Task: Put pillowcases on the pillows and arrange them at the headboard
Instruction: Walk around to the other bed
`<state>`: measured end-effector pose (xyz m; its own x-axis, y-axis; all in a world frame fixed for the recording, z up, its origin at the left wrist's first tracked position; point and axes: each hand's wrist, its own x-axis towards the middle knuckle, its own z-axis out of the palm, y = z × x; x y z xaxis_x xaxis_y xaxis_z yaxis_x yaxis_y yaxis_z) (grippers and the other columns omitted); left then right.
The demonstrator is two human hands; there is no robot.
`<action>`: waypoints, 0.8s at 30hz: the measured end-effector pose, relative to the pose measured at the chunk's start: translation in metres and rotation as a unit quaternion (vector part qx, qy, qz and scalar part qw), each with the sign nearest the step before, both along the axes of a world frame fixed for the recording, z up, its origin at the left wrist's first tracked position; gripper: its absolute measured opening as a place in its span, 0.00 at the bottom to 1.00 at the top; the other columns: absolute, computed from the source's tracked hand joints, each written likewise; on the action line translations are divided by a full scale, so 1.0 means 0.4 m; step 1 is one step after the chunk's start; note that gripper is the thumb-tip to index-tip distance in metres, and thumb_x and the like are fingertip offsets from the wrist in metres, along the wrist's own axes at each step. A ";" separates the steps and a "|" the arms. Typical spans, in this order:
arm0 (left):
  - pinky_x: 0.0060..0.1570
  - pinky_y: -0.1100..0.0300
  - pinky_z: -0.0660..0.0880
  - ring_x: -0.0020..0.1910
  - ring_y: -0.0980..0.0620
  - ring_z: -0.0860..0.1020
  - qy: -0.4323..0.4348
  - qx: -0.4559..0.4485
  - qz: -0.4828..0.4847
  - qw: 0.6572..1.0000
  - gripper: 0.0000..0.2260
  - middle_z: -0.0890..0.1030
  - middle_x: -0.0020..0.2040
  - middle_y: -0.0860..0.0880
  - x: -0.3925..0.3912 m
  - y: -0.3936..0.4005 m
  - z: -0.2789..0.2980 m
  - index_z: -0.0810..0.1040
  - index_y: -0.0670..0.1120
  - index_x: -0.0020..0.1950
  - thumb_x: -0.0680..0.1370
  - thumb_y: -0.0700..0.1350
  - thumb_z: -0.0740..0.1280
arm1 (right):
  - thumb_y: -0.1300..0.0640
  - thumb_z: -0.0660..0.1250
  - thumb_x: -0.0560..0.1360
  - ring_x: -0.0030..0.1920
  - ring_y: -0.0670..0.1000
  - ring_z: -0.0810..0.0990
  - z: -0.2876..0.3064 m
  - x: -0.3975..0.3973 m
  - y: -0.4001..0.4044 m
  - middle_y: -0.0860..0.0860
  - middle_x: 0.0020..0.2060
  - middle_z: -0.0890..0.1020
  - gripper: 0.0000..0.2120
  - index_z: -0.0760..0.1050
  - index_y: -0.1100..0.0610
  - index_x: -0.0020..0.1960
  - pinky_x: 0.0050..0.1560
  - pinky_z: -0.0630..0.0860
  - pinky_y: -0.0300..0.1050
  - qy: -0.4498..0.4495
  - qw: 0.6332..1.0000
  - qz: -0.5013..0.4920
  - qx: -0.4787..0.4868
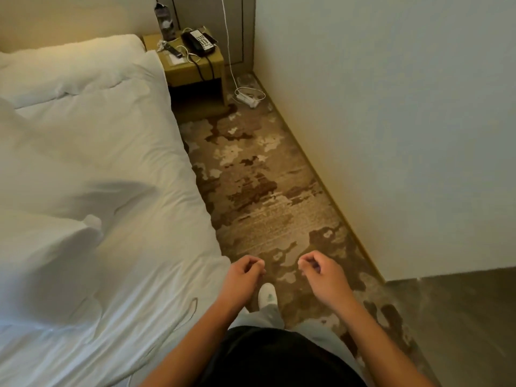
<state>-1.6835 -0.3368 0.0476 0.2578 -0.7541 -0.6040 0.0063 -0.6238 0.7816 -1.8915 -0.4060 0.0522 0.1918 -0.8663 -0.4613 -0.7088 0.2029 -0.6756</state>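
Observation:
A white pillow lies at the head of the bed, far left and top of the view. A blurred white shape, a pillow or pillowcase, sits over the bed at the lower left. My left hand hovers over the carpet beside the bed's edge, fingers curled with nothing in them. My right hand is level with it, a hand's width to the right, also curled and holding nothing. Both hands are apart from the bedding.
A wooden nightstand with a black telephone, a remote and cables stands by the headboard. A white cable and power strip lie on the patterned carpet. A wall closes the aisle on the right. My white shoe points forward.

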 end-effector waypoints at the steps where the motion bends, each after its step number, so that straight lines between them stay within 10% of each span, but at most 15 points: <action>1: 0.52 0.52 0.83 0.46 0.51 0.85 0.005 -0.003 0.004 1.000 0.07 0.86 0.43 0.52 0.006 -0.061 0.002 0.83 0.52 0.49 0.81 0.51 0.66 | 0.45 0.67 0.81 0.44 0.39 0.82 0.002 0.006 -0.056 0.43 0.42 0.84 0.05 0.79 0.42 0.48 0.46 0.79 0.39 0.007 1.000 0.004 0.003; 14: 0.50 0.59 0.81 0.46 0.61 0.83 -0.025 -0.064 0.187 0.980 0.06 0.85 0.46 0.57 0.327 -0.659 0.016 0.81 0.60 0.51 0.80 0.56 0.64 | 0.49 0.66 0.82 0.46 0.42 0.81 -0.045 0.435 -0.783 0.43 0.44 0.83 0.04 0.79 0.43 0.49 0.44 0.76 0.38 0.027 0.979 0.199 0.028; 24: 0.50 0.58 0.80 0.47 0.56 0.83 -0.070 0.047 0.466 0.881 0.06 0.85 0.46 0.54 0.694 -0.737 0.031 0.81 0.55 0.51 0.82 0.51 0.64 | 0.47 0.66 0.82 0.47 0.43 0.83 -0.013 1.162 -1.108 0.42 0.44 0.85 0.05 0.81 0.44 0.50 0.50 0.80 0.44 -0.040 0.869 0.491 0.039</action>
<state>-1.4059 -0.6318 0.0601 0.8158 -0.1238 -0.5649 0.4572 -0.4603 0.7610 -1.4268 -0.8493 0.0469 0.8550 -0.2339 -0.4630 -0.5181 -0.4265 -0.7414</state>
